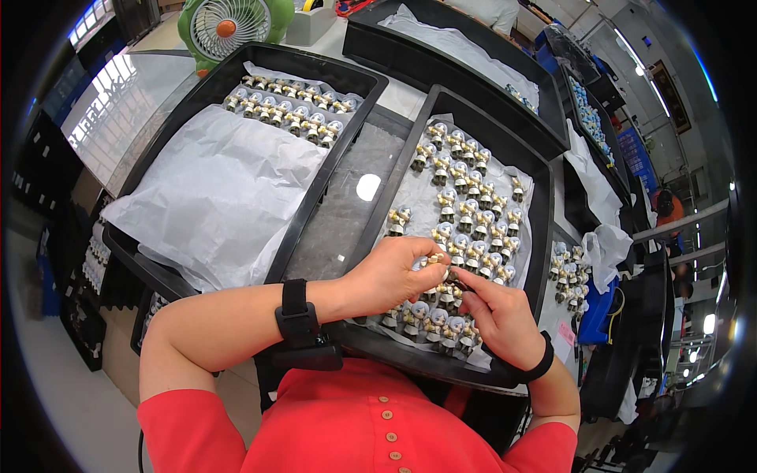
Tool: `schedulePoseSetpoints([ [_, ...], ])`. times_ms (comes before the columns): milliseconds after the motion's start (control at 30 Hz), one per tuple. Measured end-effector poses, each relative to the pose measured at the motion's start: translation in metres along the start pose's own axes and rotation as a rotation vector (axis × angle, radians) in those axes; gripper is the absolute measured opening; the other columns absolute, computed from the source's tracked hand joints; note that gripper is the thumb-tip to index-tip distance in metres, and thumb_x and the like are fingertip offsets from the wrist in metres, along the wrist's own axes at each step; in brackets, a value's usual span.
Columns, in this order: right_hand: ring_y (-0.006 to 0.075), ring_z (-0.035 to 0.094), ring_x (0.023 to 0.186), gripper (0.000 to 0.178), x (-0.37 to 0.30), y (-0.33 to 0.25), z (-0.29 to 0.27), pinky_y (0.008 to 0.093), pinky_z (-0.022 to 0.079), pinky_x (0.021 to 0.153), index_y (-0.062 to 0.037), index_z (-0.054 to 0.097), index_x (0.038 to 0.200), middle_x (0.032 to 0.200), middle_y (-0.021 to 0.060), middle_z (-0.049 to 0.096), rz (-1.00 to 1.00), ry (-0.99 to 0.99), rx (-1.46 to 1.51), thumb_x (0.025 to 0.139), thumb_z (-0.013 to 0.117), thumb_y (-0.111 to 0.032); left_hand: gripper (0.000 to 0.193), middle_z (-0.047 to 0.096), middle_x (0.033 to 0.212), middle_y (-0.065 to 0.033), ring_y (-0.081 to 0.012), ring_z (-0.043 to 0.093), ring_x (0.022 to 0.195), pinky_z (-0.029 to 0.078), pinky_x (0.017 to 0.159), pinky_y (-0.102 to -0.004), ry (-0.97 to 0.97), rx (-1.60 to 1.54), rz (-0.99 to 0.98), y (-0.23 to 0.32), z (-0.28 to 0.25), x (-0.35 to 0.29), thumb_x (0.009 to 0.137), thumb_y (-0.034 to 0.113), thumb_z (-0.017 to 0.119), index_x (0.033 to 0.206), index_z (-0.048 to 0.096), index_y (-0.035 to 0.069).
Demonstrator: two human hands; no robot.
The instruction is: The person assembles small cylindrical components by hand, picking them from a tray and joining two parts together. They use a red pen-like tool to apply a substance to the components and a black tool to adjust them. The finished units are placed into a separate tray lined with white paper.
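Pinching a small figurine [433,258] above the black tray [541,236], the left hand [386,272] apparently steadies it for the right hand [503,319], bunched beside it, grip unclear, while white paper [410,189] probably cushions the other figurines [474,186].

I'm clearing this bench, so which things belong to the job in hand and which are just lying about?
In the job: figurine in left hand; other figurines around it; their black tray.
Likely just lying about: green fan; pink slip; blue object at right.
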State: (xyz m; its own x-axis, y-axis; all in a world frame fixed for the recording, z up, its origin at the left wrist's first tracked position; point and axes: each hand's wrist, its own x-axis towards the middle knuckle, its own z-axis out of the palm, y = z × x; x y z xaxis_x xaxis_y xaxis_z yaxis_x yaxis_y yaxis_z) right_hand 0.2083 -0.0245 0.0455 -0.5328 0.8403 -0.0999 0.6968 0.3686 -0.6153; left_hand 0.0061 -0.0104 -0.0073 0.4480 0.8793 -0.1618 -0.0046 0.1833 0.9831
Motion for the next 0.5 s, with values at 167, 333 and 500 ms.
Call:
schedulePoseSetpoints([
  [167, 0.025, 0.066, 0.069, 0.036, 0.001, 0.003, 0.0, 0.0317, 0.051, 0.062, -0.0013, 0.055, 0.117, 0.082, 0.0165, 0.065, -0.02, -0.01, 0.023, 0.082, 0.055, 0.001, 0.022, 0.057, 0.074, -0.0017, -0.0049, 0.051, 0.056, 0.043, 0.049, -0.021, 0.005, -0.008, 0.02, -0.001, 0.001, 0.0, 0.089, 0.017, 0.054, 0.102, 0.059, 0.0],
  [333, 0.0255, 0.065, 0.068, 0.036, -0.001, 0.007, -0.001, 0.0309, 0.05, 0.06, -0.0021, 0.054, 0.119, 0.079, 0.0152, 0.065, -0.023, -0.047, 0.014, 0.083, 0.054, -0.001, 0.022, 0.056, 0.069, -0.0009, -0.0048, 0.051, 0.055, 0.041, 0.048, -0.0212, 0.001, 0.007, 0.004, 0.001, 0.001, 0.0, 0.09, 0.017, 0.053, 0.103, 0.059, 0.0],
  [500, 0.0159, 0.061, 0.059, 0.034, -0.005, 0.004, -0.01, 0.0261, 0.047, 0.056, -0.0037, 0.054, 0.12, 0.073, 0.0099, 0.064, 0.102, -0.025, 0.187, 0.087, 0.051, -0.004, 0.023, 0.056, 0.067, 0.0, -0.0044, 0.05, 0.054, 0.038, 0.046, -0.0204, -0.019, -0.003, -0.08, 0.008, 0.0, -0.002, 0.09, 0.019, 0.052, 0.105, 0.059, 0.002],
])
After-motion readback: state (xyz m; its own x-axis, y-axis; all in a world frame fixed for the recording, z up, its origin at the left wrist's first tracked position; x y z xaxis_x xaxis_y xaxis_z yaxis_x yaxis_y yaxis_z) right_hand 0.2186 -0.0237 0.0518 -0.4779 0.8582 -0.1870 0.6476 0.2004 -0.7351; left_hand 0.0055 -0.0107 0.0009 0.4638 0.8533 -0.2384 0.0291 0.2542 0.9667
